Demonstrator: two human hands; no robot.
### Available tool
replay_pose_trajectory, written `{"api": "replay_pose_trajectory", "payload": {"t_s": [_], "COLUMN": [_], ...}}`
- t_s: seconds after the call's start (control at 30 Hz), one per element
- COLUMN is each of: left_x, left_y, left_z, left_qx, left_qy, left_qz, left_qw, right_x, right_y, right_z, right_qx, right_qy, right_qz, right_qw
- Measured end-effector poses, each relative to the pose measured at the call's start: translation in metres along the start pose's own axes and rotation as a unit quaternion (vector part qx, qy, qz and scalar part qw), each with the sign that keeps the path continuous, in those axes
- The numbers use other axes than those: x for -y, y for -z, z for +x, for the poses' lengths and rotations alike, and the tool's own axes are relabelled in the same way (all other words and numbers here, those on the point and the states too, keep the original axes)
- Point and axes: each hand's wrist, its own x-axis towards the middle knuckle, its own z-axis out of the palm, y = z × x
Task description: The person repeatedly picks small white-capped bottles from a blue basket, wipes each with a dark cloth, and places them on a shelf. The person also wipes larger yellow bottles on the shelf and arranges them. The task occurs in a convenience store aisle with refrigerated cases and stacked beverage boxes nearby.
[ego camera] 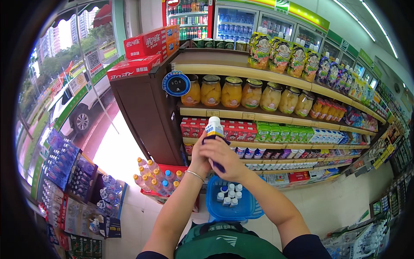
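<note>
A small white-capped bottle (214,127) with a blue, white and yellow label stands upright in my left hand (200,158), in front of the shelves. My right hand (223,155) presses a dark purple cloth (218,165) against the bottle's lower part; the fingers of both hands overlap, and the bottle's base is hidden. Below my forearms a blue plastic basket (215,208) holds several bottles (231,194), mostly white-capped, one with a dark blue cap.
Store shelves (200,111) carry glass jars of fruit (231,92), drink cartons (275,132) and pouches (259,50). Red boxes (142,43) top the brown shelf end (145,113). Bottles in a red crate (155,196) stand left of the basket; water packs (61,162) stand by the window.
</note>
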Motion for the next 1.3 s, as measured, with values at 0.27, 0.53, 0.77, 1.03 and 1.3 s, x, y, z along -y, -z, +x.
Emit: {"api": "replay_pose_trajectory", "payload": {"t_s": [0.27, 0.53, 0.77, 1.03, 1.3], "left_x": [0.018, 0.032, 0.051, 0.091, 0.141], "left_y": [-0.013, -0.006, 0.025, 0.094, 0.191], "left_z": [0.002, -0.013, -0.025, -0.028, -0.066], "left_qx": [-0.069, -0.060, -0.153, -0.161, -0.151], "left_qy": [-0.005, 0.053, -0.010, -0.048, 0.052], "left_qz": [-0.011, 0.069, 0.267, 0.602, 0.751], "left_qw": [0.998, 0.994, 0.951, 0.781, 0.641], "right_x": [-0.016, -0.052, -0.089, -0.067, -0.085], "right_y": [0.034, 0.023, 0.027, 0.010, -0.057], "right_z": [-0.019, -0.017, -0.076, -0.118, -0.226], "right_qx": [-0.127, -0.093, -0.135, 0.069, 0.189], "right_qy": [-0.087, -0.139, -0.310, -0.401, -0.493], "right_qz": [0.039, 0.039, 0.079, -0.064, -0.064], "right_qw": [0.987, 0.985, 0.938, 0.911, 0.847]}}
